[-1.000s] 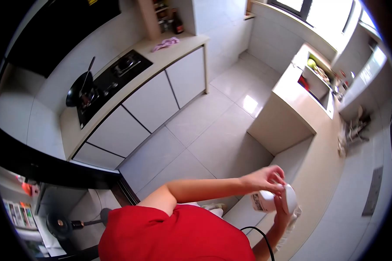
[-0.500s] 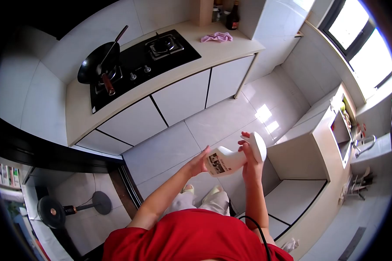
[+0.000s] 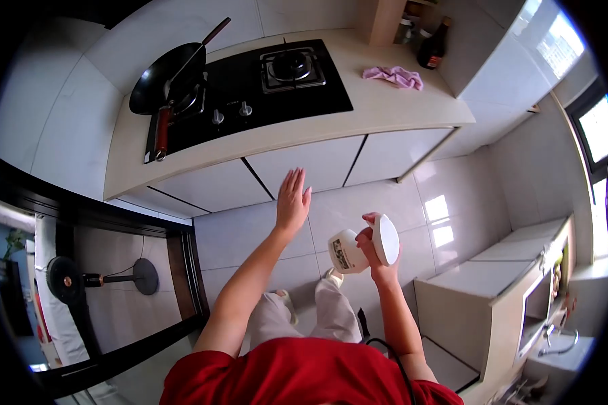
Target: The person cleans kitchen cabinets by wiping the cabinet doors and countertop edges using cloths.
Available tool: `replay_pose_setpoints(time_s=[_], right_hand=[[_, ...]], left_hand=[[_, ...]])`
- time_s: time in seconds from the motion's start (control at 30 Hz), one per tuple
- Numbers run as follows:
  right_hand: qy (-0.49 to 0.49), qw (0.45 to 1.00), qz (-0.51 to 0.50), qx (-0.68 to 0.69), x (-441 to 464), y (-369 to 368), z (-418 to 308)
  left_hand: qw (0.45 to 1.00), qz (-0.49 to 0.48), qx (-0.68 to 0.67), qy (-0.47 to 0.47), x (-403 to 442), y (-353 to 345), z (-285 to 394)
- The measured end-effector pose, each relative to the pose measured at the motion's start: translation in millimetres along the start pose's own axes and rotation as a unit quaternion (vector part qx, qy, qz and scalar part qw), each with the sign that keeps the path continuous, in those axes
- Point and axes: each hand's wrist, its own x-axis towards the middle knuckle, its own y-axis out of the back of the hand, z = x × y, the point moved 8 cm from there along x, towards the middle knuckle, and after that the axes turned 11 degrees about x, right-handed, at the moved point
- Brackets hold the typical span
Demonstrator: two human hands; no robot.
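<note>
A white spray bottle (image 3: 346,252) with a printed label is held by its neck in my right hand (image 3: 378,264), tilted above the floor. Its broad white head faces up toward me, and my fingers curl beneath it. My left hand (image 3: 292,204) reaches forward with nothing in it, fingers stretched out, in front of the lower cabinets (image 3: 304,169). Beyond it on the counter (image 3: 378,108) is a black gas stove (image 3: 250,94). A dark wok (image 3: 157,81) with a utensil in it sits on the left burner.
A pink cloth (image 3: 394,77) lies right of the stove, near a dark bottle (image 3: 435,44). To my left, beyond a black-framed doorway, stands a fan (image 3: 66,280). Lower right is a cabinet unit (image 3: 452,317), with a faucet (image 3: 561,342) beyond.
My left hand has let go of the spray bottle and moved forward toward the stove. The bottle stays in my right hand. My view has turned and come closer to the stove.
</note>
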Motion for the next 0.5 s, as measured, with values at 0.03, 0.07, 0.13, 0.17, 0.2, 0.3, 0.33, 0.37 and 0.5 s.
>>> replay_pose_setpoints(time_s=[0.03, 0.07, 0.13, 0.17, 0.2, 0.3, 0.33, 0.37, 0.5], right_hand=[[0.003, 1.000, 0.006, 0.002, 12, 5, 7], [0.001, 1.000, 0.001, 0.007, 23, 9, 19], [-0.022, 0.999, 0.035, 0.008, 42, 24, 52], [-0.022, 0.999, 0.037, 0.016, 49, 31, 70], [-0.023, 0.999, 0.034, 0.015, 60, 35, 86], [-0.026, 0.997, 0.037, 0.067, 89, 50, 144], [-0.026, 0.997, 0.038, 0.065, 99, 51, 162], [-0.020, 0.997, 0.037, 0.064, 110, 50, 176], [0.050, 0.996, 0.012, 0.078, 148, 44, 225]], left_hand=[[1.000, 0.002, 0.007, 0.004, 18, -13, -12], [0.998, 0.008, 0.059, 0.020, 33, -27, -26], [0.990, 0.013, 0.123, 0.062, 54, -53, -56], [0.990, 0.011, 0.129, 0.063, 57, -67, -68], [0.989, 0.011, 0.134, 0.062, 59, -81, -79], [0.981, 0.089, 0.171, 0.005, 57, -104, -90], [0.982, 0.089, 0.168, 0.005, 55, -113, -97], [0.975, 0.110, 0.190, -0.029, 54, -121, -99], [0.944, 0.195, 0.242, -0.116, 50, -134, -121]])
